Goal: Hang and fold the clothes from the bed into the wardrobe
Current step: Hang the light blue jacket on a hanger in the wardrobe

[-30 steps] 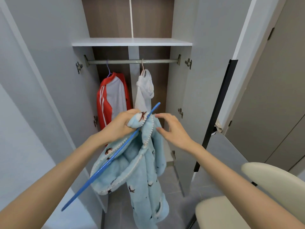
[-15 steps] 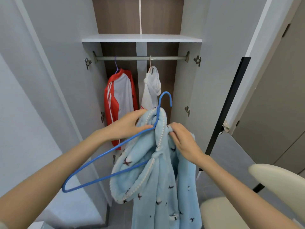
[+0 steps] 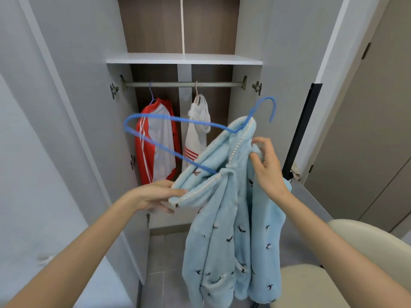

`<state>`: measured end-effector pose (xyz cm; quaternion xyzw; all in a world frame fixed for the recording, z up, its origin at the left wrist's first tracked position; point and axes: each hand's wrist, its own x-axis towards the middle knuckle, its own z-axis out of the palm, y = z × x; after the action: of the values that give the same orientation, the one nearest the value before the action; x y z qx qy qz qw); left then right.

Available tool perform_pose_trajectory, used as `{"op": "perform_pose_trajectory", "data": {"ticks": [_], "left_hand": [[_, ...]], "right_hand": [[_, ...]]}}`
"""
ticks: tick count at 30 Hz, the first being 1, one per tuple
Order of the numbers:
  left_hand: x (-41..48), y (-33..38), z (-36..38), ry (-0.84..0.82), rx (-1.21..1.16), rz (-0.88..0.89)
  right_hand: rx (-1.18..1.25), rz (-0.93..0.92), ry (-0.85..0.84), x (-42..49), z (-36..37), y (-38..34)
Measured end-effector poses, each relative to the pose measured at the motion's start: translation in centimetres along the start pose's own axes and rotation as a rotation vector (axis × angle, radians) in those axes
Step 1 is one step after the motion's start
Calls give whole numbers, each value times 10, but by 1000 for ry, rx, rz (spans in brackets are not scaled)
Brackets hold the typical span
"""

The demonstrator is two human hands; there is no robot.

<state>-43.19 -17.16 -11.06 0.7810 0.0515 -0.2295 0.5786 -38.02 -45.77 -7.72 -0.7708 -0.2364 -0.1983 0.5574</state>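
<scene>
Head view: left hand sits low centre, thumb on top and fingers underneath, pinching the bead-trimmed edge of the light-blue fleece garment. Right hand is higher and to the right, fingers curled, gripping a bunch of the same fabric just below the collar. Both hands are busy with the fleece; neither is on the blue hanger as far as I can see.

Hanger state: hook up, just above the collar, well apart from the rail. One shoulder is buried in the fleece; the other sticks out bare to the left, and its lower wire goes into the garment opening near the trim. The rest of the garment hangs down between the forearms, small dark bird print on it.

Behind the hands is the wardrobe, doors open, white shelf over the rail. Two items are on the rail: a red-and-white jacket on the left and a white top just right of it, with red stripes at its lower edge. A beige chair is at bottom right and grey floor tiles are below.
</scene>
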Motion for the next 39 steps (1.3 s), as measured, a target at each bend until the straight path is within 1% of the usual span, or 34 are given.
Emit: {"op": "perform_pose_trajectory", "data": {"ticks": [2,3,6,7,9,12,17,20,23,25,27,29,31,33,35,36,37,38,39], "left_hand": [[3,3,8,18,-130,-23],[5,7,11,51,-251,-15],[7,26,12,191,-746,-34],[7,31,10,232,-869,-39],[6,41,6,282,-996,-20],[2,51,1,287,-1047,26],[9,63,-7,376,-962,34],[9,66,-4,370,-959,28],[8,71,2,335,-920,86],[5,75,5,290,-777,160],[0,78,9,215,-539,214],[0,79,13,205,-372,231],[2,76,20,278,-384,240],[3,70,27,345,-503,271],[7,63,37,385,-614,321],[9,58,46,462,-574,349],[10,54,55,586,-451,392],[11,50,65,712,-271,470],[12,46,76,783,-64,577]], "right_hand": [[-45,3,-11,1,-9,2],[-83,-4,-39,0,-14,3],[-186,-18,-107,-6,-26,6],[-222,-18,-126,-8,-29,8],[-331,-25,-167,-13,-37,12],[-413,-54,-229,-23,-50,16],[-407,-65,-306,-34,-63,11],[-378,-79,-315,-38,-67,10],[-354,28,-340,-42,-69,17],[-301,123,-318,-43,-67,20],[-130,184,-298,-45,-62,16],[58,243,-295,-47,-55,11],[145,300,-249,-47,-49,7],[170,331,-194,-43,-43,2],[190,323,-152,-38,-37,-4],[206,315,-134,-35,-35,-8],[218,306,-118,-32,-32,-12],[228,293,-108,-29,-30,-17],[236,278,-105,-25,-29,-22]]}}
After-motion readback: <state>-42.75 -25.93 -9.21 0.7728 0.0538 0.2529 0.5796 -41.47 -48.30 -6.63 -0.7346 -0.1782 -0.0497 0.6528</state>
